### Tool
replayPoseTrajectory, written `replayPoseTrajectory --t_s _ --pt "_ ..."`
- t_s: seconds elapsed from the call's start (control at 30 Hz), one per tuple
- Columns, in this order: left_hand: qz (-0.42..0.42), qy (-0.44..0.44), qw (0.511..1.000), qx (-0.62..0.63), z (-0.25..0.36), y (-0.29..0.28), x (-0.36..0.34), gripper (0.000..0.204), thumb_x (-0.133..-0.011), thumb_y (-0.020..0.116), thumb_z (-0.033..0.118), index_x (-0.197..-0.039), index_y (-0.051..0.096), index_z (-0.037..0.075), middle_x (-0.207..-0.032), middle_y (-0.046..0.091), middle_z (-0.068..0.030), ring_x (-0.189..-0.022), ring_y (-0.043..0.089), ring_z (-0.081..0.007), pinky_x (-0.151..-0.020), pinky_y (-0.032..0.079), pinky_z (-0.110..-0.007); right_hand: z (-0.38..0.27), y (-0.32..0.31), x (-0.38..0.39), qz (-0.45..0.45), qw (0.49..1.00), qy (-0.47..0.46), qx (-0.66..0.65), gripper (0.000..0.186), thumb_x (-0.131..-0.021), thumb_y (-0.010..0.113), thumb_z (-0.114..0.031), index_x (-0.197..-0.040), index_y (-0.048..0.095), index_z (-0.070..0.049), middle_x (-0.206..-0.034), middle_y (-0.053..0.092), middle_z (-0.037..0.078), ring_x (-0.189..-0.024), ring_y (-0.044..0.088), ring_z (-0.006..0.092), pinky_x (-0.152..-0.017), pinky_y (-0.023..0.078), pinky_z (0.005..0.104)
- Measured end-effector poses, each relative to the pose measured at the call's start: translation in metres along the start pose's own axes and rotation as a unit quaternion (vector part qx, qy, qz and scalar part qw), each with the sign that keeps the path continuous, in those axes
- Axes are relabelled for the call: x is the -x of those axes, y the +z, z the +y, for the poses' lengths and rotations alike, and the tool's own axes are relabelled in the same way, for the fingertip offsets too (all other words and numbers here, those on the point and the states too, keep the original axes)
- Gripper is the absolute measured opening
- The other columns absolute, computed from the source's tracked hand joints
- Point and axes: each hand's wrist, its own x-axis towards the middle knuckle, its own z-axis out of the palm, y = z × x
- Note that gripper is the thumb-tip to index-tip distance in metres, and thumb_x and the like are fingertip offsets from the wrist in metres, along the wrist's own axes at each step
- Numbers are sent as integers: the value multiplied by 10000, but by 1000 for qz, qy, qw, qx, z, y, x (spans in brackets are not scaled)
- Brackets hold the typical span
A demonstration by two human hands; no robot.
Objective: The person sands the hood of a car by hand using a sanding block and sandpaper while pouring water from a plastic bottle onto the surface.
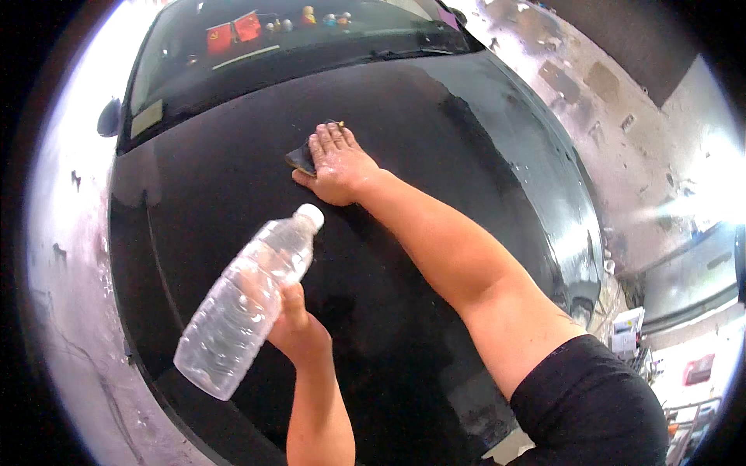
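Observation:
My left hand [299, 326] is wrapped round a clear plastic bottle [233, 311] with a white cap [311, 215]. The bottle is tilted, its cap end up and to the right, above a black car hood [233, 147]. My right hand [338, 167] lies flat on the hood, farther away, pressing down a dark piece of sandpaper [301, 158]. Only the left corner and a bit of the far edge of the sandpaper show; the palm and fingers cover the rest. Pale residue marks the fingers of that hand.
Beyond the hood is the windshield [311, 39], with small red flags [233, 33] and little figures behind it. A side mirror [109, 118] sticks out at the left. The hood's right side [536, 179] looks shiny. White boxes [626, 330] stand at the lower right.

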Motion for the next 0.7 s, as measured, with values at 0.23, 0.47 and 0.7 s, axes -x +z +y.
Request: replayPoseTrajectory --t_s 0.23,0.47,0.7 --pt "41 -25 993 104 0 -12 -12 634 -932 664 269 -1433 385 -1 -1410 477 -171 -1280 486 -267 -1050 394 -398 -48 -84 239 -90 995 -43 -30 816 -874 615 -453 -1405 344 104 -1517 273 307 -1450 211 422 -1191 160 497" --pt "-67 35 996 -40 1 -14 -20 539 -957 624 306 -1336 489 -54 -1306 557 -169 -1205 533 -260 -1050 385 -375 -80 -105 340 -89 995 42 -31 762 -924 497 -503 -1387 398 95 -1512 314 279 -1456 216 397 -1194 141 499" --pt "-218 -97 963 127 4 -40 -7 684 -895 683 427 -1363 466 -22 -1352 533 -139 -1244 522 -267 -1042 412 -432 -89 -60 235 18 997 71 -34 783 -952 428 -546 -1409 376 88 -1523 306 260 -1457 212 378 -1203 124 465"
